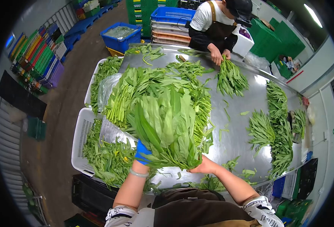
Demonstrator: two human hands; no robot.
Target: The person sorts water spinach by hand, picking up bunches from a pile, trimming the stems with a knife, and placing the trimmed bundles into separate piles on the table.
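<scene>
A large bunch of leafy water spinach (167, 125) is held up in front of me, its leaves hiding most of my fingers. My left hand (142, 153), in a blue glove, grips the bunch from its left side. On the lower right edge, my bare right hand (204, 165) is closed against the same bunch. Behind it lies a big pile of water spinach (129, 90) on the metal table (235, 132), its cut stems showing on the left and right.
Across the table, a person (216, 30) holds another bunch (231, 77). Bundled greens (278, 128) line the right side. White crates (78, 142) of loose greens stand left. A blue bin (121, 39) and stacked crates (170, 22) are behind the table.
</scene>
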